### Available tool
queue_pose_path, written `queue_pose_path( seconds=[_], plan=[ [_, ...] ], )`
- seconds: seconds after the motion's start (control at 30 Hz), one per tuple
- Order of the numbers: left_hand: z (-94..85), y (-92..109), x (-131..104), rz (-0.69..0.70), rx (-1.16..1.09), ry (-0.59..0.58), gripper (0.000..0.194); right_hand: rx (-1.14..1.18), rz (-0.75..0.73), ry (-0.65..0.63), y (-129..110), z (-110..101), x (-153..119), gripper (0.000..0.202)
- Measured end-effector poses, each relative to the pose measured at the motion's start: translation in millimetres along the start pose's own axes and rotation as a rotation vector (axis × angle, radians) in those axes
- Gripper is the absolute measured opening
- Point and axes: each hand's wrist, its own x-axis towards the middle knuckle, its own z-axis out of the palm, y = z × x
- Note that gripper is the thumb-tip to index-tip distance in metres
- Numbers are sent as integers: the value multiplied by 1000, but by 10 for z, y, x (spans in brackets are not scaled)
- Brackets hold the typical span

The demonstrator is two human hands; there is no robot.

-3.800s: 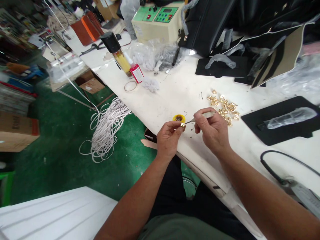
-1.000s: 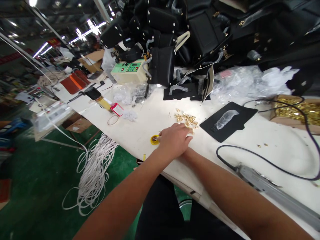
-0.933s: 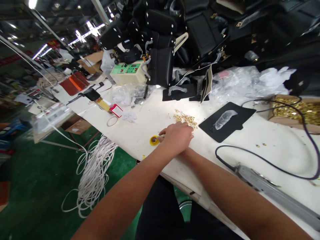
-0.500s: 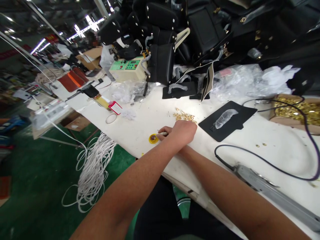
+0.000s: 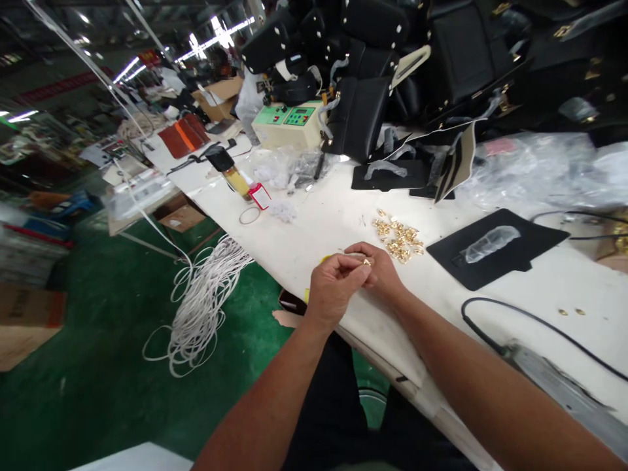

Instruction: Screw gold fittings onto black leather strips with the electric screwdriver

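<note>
My left hand (image 5: 332,288) is closed in a pinch on a small gold metal fitting (image 5: 367,262), above the white table near its front edge. Touching it from the right is my right hand (image 5: 385,271), fingers curled in around the same spot; a pale thing shows between the hands, but what it is stays hidden. Just beyond them lies a loose pile of small gold fittings (image 5: 400,239). The rim of a yellow dish (image 5: 324,259) peeks out behind my left hand, its contents covered.
Right of the pile lies a black flat panel (image 5: 490,252) with a plastic-wrapped handle. A grey corded tool (image 5: 554,386) rests at front right. Black bags (image 5: 360,118) are heaped behind, beside a control box (image 5: 287,127). Glue bottle (image 5: 259,195) stands left; white cord (image 5: 206,307) hangs to the floor.
My left hand has come back from the gold pile with a fitting. My right hand has moved from the yellow dish to meet it. The view has shifted left.
</note>
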Motion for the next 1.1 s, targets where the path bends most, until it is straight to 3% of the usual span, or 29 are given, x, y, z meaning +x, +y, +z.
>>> queue_pose_path(
  seconds=[0.17,0.3,0.53,0.73,1.1],
  plan=[
    [-363,-206,-109,-62,-111,156,40,112,116,37,-42,29,-1,37],
    [-481,-311,-130,-96,-161,197,48,222,104,64,-27,13,-3,43],
    [-559,-375,-115,-170,-326,283,47,484,51,64,-70,77,-43,33],
    [-585,-380,-99,-176,-377,260,45,360,-76,66,-224,125,-164,25],
    [-565,-389,-98,-155,-351,264,42,285,-105,73,-285,146,-207,25]
  ],
)
